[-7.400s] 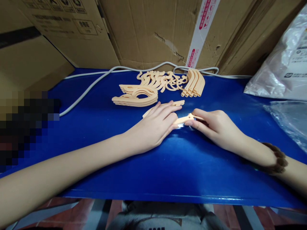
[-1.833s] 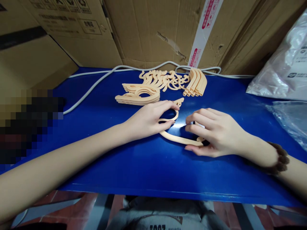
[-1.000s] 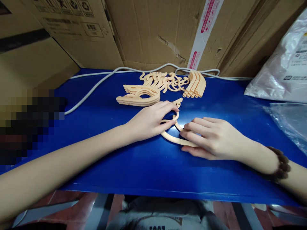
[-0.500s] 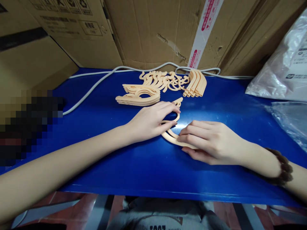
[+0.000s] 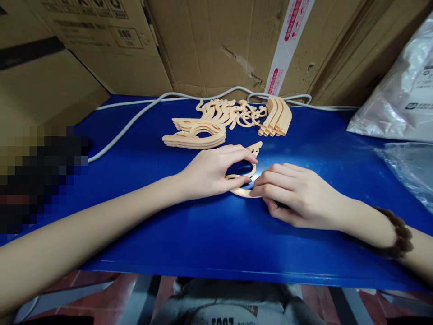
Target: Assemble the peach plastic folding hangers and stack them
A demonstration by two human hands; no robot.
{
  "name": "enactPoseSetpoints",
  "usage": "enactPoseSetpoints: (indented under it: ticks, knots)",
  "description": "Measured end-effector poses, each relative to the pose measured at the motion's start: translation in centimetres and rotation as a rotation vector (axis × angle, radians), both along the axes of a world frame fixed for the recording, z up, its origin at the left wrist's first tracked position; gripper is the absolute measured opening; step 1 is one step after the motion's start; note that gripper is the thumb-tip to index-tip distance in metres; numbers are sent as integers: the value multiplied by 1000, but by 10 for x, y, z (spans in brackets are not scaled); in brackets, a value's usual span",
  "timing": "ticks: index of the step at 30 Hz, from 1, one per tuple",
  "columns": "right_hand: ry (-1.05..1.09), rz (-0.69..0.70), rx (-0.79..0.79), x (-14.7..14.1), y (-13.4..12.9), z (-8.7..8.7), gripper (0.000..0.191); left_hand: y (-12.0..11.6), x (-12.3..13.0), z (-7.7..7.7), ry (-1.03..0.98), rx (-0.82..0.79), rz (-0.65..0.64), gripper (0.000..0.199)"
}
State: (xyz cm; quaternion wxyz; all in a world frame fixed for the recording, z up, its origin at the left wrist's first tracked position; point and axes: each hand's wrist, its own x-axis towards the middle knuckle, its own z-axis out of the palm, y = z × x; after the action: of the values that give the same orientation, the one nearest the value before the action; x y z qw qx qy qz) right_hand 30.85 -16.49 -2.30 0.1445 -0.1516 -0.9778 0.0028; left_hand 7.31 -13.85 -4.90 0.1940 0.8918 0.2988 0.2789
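Hanger (image 5: 242, 192), prob. light, stiff: L hand (image 5: 213, 174) & R hand (image 5: 299, 195) fingers grasp its curve, best spot imo, behind table's (image 5: 216, 246) front edge.

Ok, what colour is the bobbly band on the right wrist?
The bobbly wristband is dark brown, shown in the head view.

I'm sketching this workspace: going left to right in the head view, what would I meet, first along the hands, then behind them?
Hands: left hand, right hand, brown bracelet. Cream piece omitted: it overlaps both hands.
Behind: dark-striped cardboard box, stacked cream pieces, curved cream bars, white plastic bag.
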Motion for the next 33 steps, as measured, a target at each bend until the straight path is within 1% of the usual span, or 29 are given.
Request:
enactPoseSetpoints:
  ticks: [6,11,16,19,22,27,31,33]
  knots:
    - [0,-61,27,1,7,1,17,1,0,-1,-7,30,-23,21]
    - [-16,-67,7,6,11,0,19,4,-2,-3,-41,46,-32,31]
    - [-4,-83,-2,10,16,-1,19,6,-3,-4,-32,92,-17,27]
    - [0,-128,7,11,18,1,16,7,-3,-4,-25,88,-13,25]
    - [-24,-200,70,11,18,3,13,8,-3,-5,-34,79,-12,25]
    - [-69,-282,181,12,18,3,18,8,-3,-4,-36,81,-21,27]
    - [-89,-337,223,13,17,4,25,4,-1,1,5,81,-9,40]
    - [-113,-372,239,12,16,4,34,2,0,2,25,88,0,45]
